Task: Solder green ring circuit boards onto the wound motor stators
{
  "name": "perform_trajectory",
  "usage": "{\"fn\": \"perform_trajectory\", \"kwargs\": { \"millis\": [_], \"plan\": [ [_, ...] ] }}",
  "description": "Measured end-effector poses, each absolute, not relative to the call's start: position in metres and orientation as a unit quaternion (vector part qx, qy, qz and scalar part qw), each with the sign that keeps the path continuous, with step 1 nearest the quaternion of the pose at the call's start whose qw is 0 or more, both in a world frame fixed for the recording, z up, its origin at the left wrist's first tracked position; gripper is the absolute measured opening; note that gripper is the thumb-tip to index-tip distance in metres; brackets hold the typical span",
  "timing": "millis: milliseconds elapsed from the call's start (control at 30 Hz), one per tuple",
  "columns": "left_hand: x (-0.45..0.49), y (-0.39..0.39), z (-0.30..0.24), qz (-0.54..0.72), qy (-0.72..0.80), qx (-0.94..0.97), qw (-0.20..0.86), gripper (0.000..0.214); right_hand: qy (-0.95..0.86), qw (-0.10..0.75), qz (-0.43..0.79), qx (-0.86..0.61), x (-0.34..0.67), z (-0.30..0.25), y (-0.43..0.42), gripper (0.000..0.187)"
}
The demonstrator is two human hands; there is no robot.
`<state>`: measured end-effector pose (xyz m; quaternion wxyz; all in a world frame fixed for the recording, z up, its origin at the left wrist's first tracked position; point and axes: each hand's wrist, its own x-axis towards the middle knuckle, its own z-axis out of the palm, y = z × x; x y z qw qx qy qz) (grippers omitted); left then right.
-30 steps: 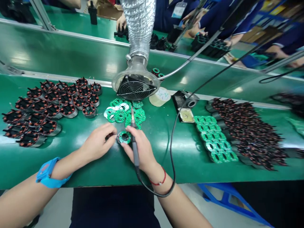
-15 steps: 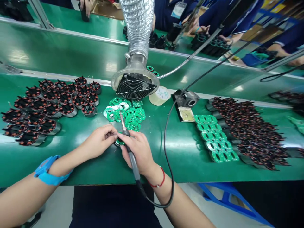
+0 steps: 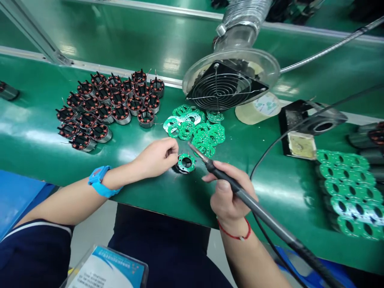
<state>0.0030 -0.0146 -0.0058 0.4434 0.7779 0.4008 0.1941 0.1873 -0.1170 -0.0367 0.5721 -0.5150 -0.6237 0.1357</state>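
My right hand (image 3: pixel 232 190) grips a soldering iron (image 3: pixel 231 182) by its dark handle, the metal tip pointing up and left. That tip hovers just above a motor stator topped with a green ring-shaped circuit board (image 3: pixel 186 163), apart from it as far as I can see. At the stator's left side, my left hand (image 3: pixel 159 157) has its fingers curled and pinched together. Whatever they hold, perhaps nothing, is hidden. Loose green ring boards (image 3: pixel 207 138) lie in a pile just behind the stator.
Bare wound stators (image 3: pixel 103 112) stand grouped at the left. A fume extractor fan (image 3: pixel 219 94) hangs low over the bench. Behind the right hand are a tape roll (image 3: pixel 255 110) and an iron stand with sponge (image 3: pixel 301 145). Stators with green boards (image 3: pixel 349 192) fill the right side.
The soldering iron has swung from steep to slanted, with my right hand drawn back right, uncovering the stator. My left hand stays beside it. The camera view has turned and come closer.
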Motion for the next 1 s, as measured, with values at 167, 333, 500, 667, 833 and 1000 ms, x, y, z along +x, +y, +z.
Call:
{"fn": "perform_trajectory", "kwargs": {
  "millis": [167, 333, 500, 667, 833, 1000],
  "plan": [
    [0.0052, -0.0142, -0.0088, 0.187, 0.404, 0.785, 0.431, 0.012, -0.645, 0.582, 0.150, -0.472, 0.1906, -0.0387, -0.1171, 0.022],
    [0.0063, -0.0147, -0.0086, 0.194, 0.402, 0.799, 0.403, 0.013, -0.650, 0.590, 0.151, -0.455, 0.1902, -0.0377, -0.1168, 0.021],
    [0.0065, -0.0158, -0.0067, 0.188, 0.399, 0.813, 0.381, 0.014, -0.655, 0.596, 0.134, -0.443, 0.1903, -0.0357, -0.1164, 0.020],
    [0.0067, -0.0155, -0.0055, 0.190, 0.392, 0.824, 0.363, 0.014, -0.665, 0.592, 0.138, -0.433, 0.1906, -0.0351, -0.1156, 0.021],
    [0.0067, -0.0154, -0.0063, 0.189, 0.388, 0.831, 0.352, 0.014, -0.667, 0.591, 0.138, -0.434, 0.1906, -0.0333, -0.1150, 0.020],
    [0.0065, -0.0161, -0.0069, 0.179, 0.391, 0.835, 0.342, 0.013, -0.656, 0.591, 0.125, -0.452, 0.1903, -0.0371, -0.1186, 0.022]
  ]
}}
